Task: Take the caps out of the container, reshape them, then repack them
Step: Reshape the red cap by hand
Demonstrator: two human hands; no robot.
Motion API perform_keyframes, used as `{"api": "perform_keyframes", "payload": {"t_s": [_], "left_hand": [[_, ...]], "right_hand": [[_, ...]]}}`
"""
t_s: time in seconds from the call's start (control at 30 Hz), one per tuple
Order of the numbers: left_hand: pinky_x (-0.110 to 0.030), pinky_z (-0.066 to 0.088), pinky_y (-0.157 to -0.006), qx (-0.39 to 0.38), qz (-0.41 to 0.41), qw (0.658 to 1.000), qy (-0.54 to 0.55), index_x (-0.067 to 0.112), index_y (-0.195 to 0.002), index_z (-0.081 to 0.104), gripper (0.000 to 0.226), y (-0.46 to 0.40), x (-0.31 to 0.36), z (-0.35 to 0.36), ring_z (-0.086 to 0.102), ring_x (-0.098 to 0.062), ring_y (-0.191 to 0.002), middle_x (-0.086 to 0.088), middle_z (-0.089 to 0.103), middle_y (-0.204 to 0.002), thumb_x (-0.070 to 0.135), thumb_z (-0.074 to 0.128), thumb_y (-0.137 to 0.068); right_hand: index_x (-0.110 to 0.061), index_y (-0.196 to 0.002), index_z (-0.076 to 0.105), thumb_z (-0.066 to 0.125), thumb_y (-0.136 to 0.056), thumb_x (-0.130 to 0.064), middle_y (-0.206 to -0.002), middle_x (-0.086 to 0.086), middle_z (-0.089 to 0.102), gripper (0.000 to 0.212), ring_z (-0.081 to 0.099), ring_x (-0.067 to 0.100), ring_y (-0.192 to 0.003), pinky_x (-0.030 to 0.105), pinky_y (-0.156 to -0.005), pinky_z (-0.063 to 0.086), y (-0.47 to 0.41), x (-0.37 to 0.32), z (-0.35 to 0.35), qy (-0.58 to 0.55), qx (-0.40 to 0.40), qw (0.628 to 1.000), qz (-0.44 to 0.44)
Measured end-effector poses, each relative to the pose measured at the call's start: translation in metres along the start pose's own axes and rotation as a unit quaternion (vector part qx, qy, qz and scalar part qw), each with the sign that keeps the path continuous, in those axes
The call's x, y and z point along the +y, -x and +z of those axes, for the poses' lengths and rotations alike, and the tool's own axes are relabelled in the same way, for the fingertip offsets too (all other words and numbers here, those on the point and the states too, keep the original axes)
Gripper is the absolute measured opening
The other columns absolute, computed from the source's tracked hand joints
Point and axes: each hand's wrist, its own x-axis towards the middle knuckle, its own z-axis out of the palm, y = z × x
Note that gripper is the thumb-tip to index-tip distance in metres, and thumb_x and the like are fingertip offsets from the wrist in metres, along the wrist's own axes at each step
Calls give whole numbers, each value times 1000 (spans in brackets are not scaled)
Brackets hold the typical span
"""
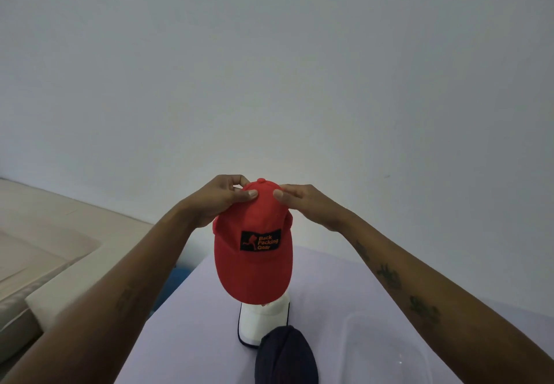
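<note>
A red cap [253, 267] with a black patch reading "Back Packing Gear" hangs in the air above the table, brim pointing down toward me. My left hand [221, 201] pinches the crown on its left side and my right hand [302, 204] pinches it on the right, next to the top button. Below it on the table lies a white cap [260, 320] with a dark brim edge. A navy cap [284, 356] sits in front of the white one, overlapping its brim. A clear plastic container [386, 350] stands at the lower right with nothing visible in it.
The table has a pale lilac cover [186, 332]. A beige sofa [45, 252] stands to the left, below table height. A plain white wall fills the background. Something blue [177, 275] shows on the floor beside the table's left edge.
</note>
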Motion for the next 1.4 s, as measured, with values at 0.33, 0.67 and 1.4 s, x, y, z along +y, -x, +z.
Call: {"api": "perform_keyframes", "payload": {"t_s": [0.33, 0.67, 1.4], "left_hand": [[-22, 53, -58, 82, -67, 994, -3, 11, -82, 63, 13, 18, -35, -15, 62, -15, -69, -6, 66, -79, 22, 70, -85], [-40, 51, -85, 145, -167, 975, -22, 1, -111, 65, 41, 44, -125, -23, 65, -29, -93, -18, 70, -106, 38, 59, -91], [-16, 43, -55, 286, -309, 902, 91, 14, -73, 64, 19, 96, -319, -2, 51, -6, -67, 3, 60, -74, 15, 60, -92]], "right_hand": [[-1, -94, 72, 71, -84, -29, -90, 15, 70, 29, 62, 16, -79, 34, -76, 52, -30, 9, 52, -48, 59, 995, 71], [-3, -104, 67, 60, -93, -22, -113, 21, 67, 23, 62, 36, -109, 49, -96, 50, -46, 64, 126, -184, 84, 961, 190], [-1, -98, 68, 54, -96, -24, -96, 15, 69, 27, 64, 26, -86, 39, -82, 55, -28, 217, 285, -93, 74, 954, 276]]}}
